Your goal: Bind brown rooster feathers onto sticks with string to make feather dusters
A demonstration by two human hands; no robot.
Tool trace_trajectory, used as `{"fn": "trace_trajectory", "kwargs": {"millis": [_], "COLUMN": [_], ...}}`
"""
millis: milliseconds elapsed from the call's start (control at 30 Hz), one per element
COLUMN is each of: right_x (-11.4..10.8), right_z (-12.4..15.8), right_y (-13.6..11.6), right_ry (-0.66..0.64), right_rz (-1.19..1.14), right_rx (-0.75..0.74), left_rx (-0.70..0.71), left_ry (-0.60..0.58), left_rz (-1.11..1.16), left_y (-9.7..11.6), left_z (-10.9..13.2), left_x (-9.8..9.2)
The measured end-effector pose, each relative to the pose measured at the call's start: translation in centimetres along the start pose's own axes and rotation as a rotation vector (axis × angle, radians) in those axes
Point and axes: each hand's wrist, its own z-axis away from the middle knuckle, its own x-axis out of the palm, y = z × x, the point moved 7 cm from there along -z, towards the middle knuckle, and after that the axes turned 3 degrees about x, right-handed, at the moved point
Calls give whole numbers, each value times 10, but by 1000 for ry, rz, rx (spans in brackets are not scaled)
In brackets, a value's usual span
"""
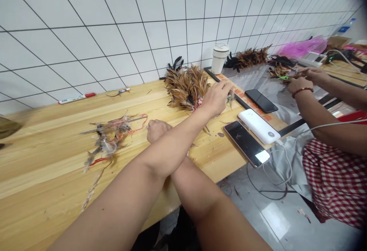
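My arms are crossed over the wooden table [51, 174]. My left hand [217, 97] reaches right to a pile of brown feathers [186, 86]; its fingers are curled at the pile's right edge and pinch a few feathers, slightly blurred. My right hand [156, 128] lies under the left forearm, closed in a fist on the table. Just left of it is a messy bundle of feathers and red thread [110, 136]; what the fist holds is hidden.
Two phones [246, 144] [260, 100] and a white power bank [259, 126] with a cable lie on the right. A white cup [220, 57] stands by the tiled wall. Another person's hands [304, 80] work feathers at the far right. A marker [76, 98] lies by the wall.
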Motion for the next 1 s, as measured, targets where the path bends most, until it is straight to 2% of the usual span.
{"fn": "trace_trajectory", "kwargs": {"millis": [67,200,367,467,500,533,567,633,667,767,833,900,1000], "right_x": [0,10,15,17,17,17,17,16,15,14,13,12,6], "right_z": [0,-3,-6,-7,-6,-6,-6,-5,-5,-5,-5,-6,-9], "right_y": [-2,-3,-7,-8,-8,-8,-8,-7,-7,-9,-10,-6,6], "right_ry": [46,10,18,6,5,6,7,12,17,19,-6,-44,-72], "right_rz": [20,48,91,121,128,132,133,130,126,126,132,121,7], "right_rx": [-34,-53,-61,-53,-53,-53,-54,-48,-46,-50,-47,-21,22], "left_rx": [2,-33,60,28,19,21,29,40,41,19,-21,-73,-71], "left_ry": [-142,-408,-467,-736,-776,-751,-665,-427,-346,-256,-189,-96,14], "left_rz": [37,74,27,59,62,61,60,68,74,96,123,169,227], "left_y": [-3,-6,7,9,8,6,4,-2,-4,-7,-6,-5,2], "left_z": [10,33,44,51,52,49,45,35,33,30,28,26,28], "left_x": [12,38,47,64,68,68,65,55,51,44,32,11,-44]}}
